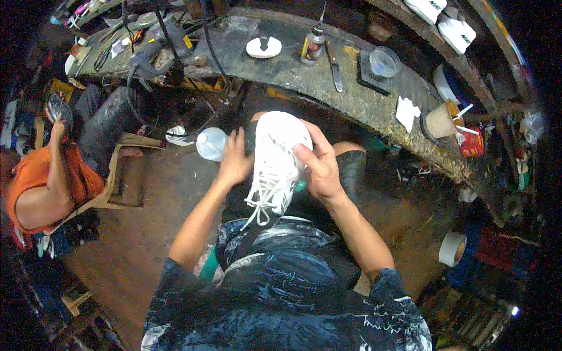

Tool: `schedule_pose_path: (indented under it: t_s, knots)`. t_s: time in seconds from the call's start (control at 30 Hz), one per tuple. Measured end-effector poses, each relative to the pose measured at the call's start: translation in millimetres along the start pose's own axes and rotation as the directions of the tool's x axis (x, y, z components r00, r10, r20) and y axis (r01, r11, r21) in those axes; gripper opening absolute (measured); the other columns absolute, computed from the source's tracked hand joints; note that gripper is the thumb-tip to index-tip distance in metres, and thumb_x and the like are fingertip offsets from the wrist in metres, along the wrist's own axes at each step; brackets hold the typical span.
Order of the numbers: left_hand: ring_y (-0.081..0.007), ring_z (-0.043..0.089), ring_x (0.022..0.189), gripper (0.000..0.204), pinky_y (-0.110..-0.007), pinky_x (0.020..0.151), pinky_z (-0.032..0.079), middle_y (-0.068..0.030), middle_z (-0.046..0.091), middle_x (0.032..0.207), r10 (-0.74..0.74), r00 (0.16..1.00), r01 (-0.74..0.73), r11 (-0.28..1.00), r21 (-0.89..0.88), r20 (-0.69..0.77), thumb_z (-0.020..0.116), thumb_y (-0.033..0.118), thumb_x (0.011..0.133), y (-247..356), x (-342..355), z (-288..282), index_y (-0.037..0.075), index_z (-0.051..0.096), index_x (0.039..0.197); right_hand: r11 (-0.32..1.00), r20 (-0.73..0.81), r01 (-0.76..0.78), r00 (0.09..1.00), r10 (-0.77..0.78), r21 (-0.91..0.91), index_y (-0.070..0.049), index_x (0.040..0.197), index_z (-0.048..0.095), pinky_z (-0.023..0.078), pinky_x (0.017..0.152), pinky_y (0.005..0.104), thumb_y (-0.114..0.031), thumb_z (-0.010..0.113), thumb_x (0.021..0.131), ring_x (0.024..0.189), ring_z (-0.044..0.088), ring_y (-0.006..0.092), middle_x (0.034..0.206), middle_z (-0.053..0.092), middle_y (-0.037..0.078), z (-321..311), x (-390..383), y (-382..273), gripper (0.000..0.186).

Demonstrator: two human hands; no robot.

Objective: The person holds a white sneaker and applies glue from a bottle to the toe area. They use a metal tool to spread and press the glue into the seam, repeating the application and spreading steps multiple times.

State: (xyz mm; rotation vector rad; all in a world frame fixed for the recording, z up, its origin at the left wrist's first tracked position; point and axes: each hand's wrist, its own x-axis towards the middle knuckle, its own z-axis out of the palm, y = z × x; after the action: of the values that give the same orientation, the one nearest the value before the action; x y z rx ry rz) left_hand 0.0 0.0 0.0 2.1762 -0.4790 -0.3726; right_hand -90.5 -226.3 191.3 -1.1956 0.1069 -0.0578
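A white lace-up sneaker (270,152) is held upright over my lap, its loose laces dangling at the lower end. My right hand (316,164) grips its right side, thumb on the upper. My left hand (234,158) is just left of the shoe, fingers apart and not visibly holding anything, beside a pale translucent plastic container (211,144) near my left thigh.
Ahead runs a worn workbench (234,35) bearing a white oval piece (263,48), bottle (312,48), knife (334,74), dish on a dark block (384,61) and bucket with brushes (439,123). An orange-shirted person (52,181) sits at left. White shoes (456,32) rest on upper racks.
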Motion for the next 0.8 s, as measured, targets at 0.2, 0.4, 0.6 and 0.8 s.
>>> schedule_pose_path:
  t_s: [0.2, 0.4, 0.6, 0.8]
  knots:
    - [-0.0364, 0.052, 0.145, 0.101, -0.041, 0.119, 0.042, -0.0271, 0.050, 0.158, -0.211, 0.962, 0.263, 0.888, -0.377, 0.173, 0.077, 0.032, 0.089, -25.7, 4.1, -1.8, 0.004, 0.023, 0.169, 0.996, -0.005, 0.056, 0.998, -0.056, -0.069, 0.000, 0.148, 0.055, 0.046, 0.112, 0.0347, -0.009, 0.073, 0.095, 0.126, 0.060, 0.0183, 0.135, 0.065, 0.008, 13.1, -4.6, 13.6, 0.056]
    - [-0.0316, 0.050, 0.146, 0.095, -0.040, 0.120, 0.041, -0.0173, 0.049, 0.162, -0.326, 0.874, 0.485, 0.539, -0.689, 0.360, 0.074, 0.021, 0.089, -19.1, 1.7, -17.1, 0.007, 0.025, 0.170, 0.977, 0.017, 0.061, 0.998, -0.059, -0.206, -0.001, 0.149, 0.052, 0.046, 0.111, 0.0341, -0.005, 0.070, 0.095, 0.126, 0.059, 0.0189, 0.134, 0.064, 0.008, 17.7, -8.1, 9.2, 0.057]
    - [-0.0281, 0.034, 0.158, 0.097, -0.040, 0.129, 0.028, -0.0143, 0.034, 0.172, -0.194, 0.955, 0.294, 0.721, -0.627, 0.225, 0.072, 0.015, 0.090, 6.2, -11.9, -33.5, 0.009, 0.020, 0.173, 0.967, -0.025, 0.093, 0.994, -0.102, -0.238, 0.000, 0.148, 0.052, 0.047, 0.111, 0.0346, -0.006, 0.071, 0.096, 0.125, 0.060, 0.0195, 0.133, 0.064, 0.010, 17.1, -3.7, 14.4, 0.056]
    - [-0.0252, 0.017, 0.165, 0.096, -0.040, 0.131, 0.021, -0.0126, 0.021, 0.179, -0.125, 0.954, 0.291, 0.610, -0.737, 0.273, 0.072, 0.017, 0.092, -28.7, -11.1, -15.4, 0.010, 0.021, 0.173, 0.959, -0.040, 0.085, 0.994, -0.099, -0.269, 0.001, 0.148, 0.053, 0.047, 0.111, 0.0352, -0.010, 0.073, 0.097, 0.127, 0.061, 0.0212, 0.135, 0.065, 0.012, 18.8, 4.5, 7.1, 0.057]
